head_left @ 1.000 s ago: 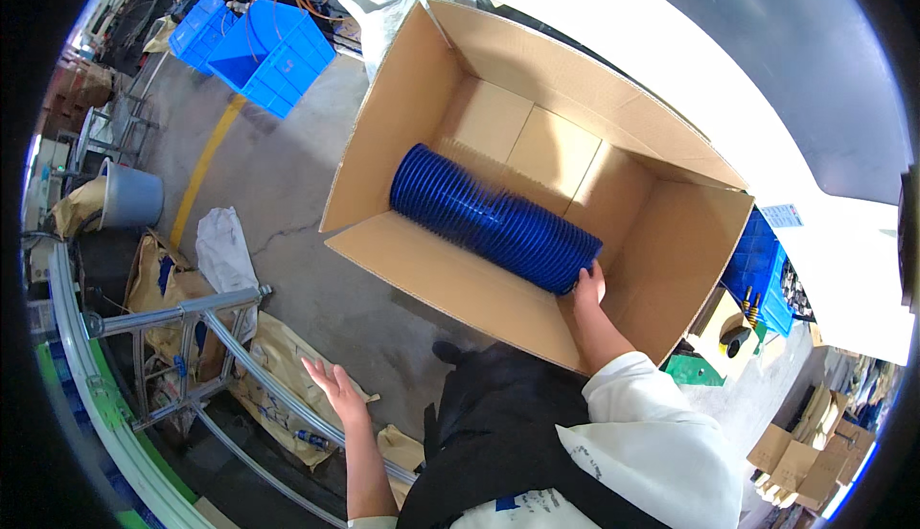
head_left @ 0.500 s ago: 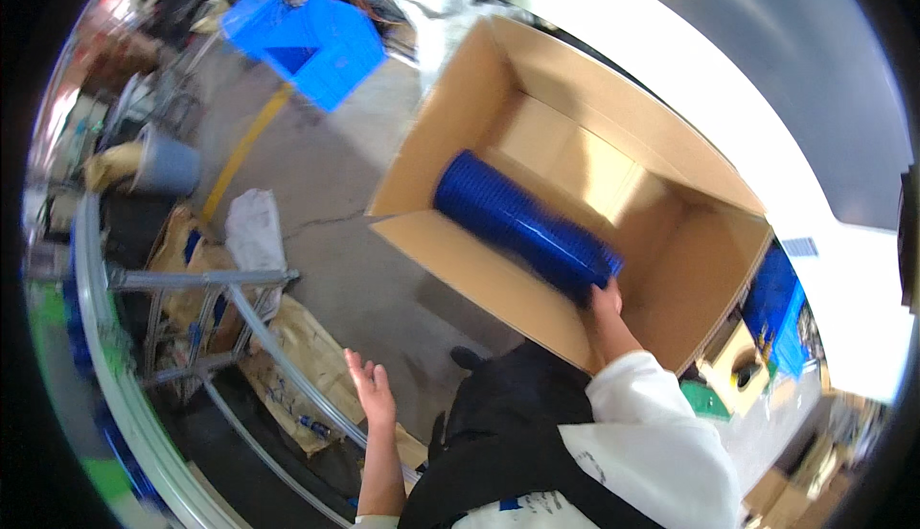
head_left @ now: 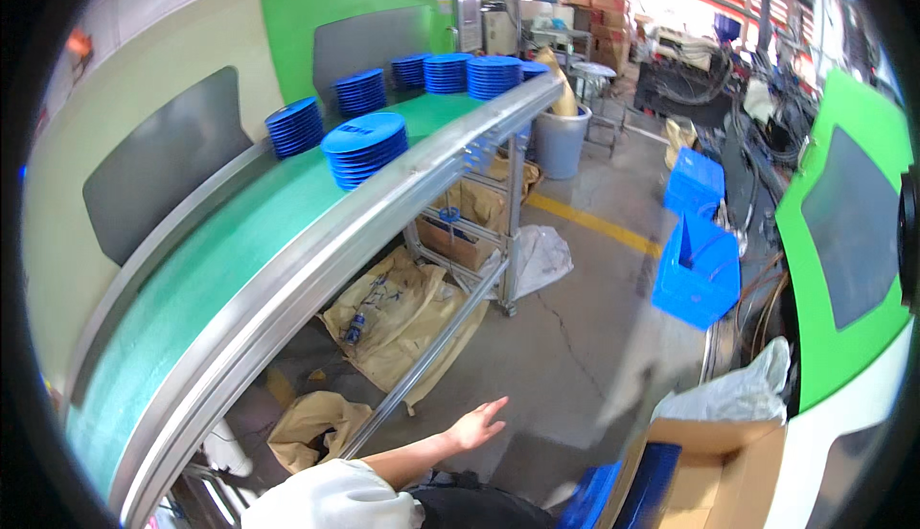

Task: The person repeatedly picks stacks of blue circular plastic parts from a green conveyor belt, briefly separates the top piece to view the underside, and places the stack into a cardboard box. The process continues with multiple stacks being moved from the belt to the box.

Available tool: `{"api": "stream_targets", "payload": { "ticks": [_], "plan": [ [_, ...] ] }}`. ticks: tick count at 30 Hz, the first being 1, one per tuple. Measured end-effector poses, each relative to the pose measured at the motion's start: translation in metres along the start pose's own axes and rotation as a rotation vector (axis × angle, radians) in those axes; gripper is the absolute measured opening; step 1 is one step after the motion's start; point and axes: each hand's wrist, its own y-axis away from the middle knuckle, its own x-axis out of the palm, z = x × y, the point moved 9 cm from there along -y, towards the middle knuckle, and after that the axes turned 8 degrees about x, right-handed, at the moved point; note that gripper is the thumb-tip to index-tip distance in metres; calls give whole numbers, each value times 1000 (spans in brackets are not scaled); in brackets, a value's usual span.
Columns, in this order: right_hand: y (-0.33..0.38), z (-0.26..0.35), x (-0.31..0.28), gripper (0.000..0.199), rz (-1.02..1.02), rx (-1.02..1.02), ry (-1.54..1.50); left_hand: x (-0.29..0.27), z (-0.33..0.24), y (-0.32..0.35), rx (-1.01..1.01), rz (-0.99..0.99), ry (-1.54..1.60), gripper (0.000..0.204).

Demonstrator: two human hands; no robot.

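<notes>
My left hand [head_left: 476, 426] reaches out over the floor with its fingers stretched and nothing in it. Beside me at the lower right stands an open cardboard box [head_left: 764, 471]. Along its near inner side lies a long row of blue discs [head_left: 654, 479], partly cut off by the lower edge. My right hand is out of view. Further off, on the green conveyor belt [head_left: 230, 241], stand several stacks of blue round discs, the nearest stack [head_left: 366, 150] close to the metal rail.
The conveyor's metal rail [head_left: 316, 265] curves along my left. Brown sacks [head_left: 402, 323] lie beneath it. Blue bins [head_left: 698, 270] stand on the floor at the right, by a green machine panel [head_left: 853, 232]. A grey bucket [head_left: 563, 141] stands past the conveyor's end.
My view has swung left from the box to the conveyor. My right hand, earlier at the end of the disc row in the box, has left the picture. My left hand stays open.
</notes>
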Motion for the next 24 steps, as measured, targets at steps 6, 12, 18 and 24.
{"api": "stream_targets", "payload": {
  "ticks": [6,12,18,24],
  "plan": [
    [95,320,91,61,-188,-701,-163,-66,77,43,-51,-24,-64,63],
    [278,463,244,57,618,-927,-467,-180,33,60,165,-443,-54,61],
    [470,629,303,57,1194,-1147,-603,-307,-79,140,365,-1037,-495,43],
    [576,826,315,52,1406,-1229,-1127,-334,-140,165,489,-1376,-1066,29]
  ]
}}
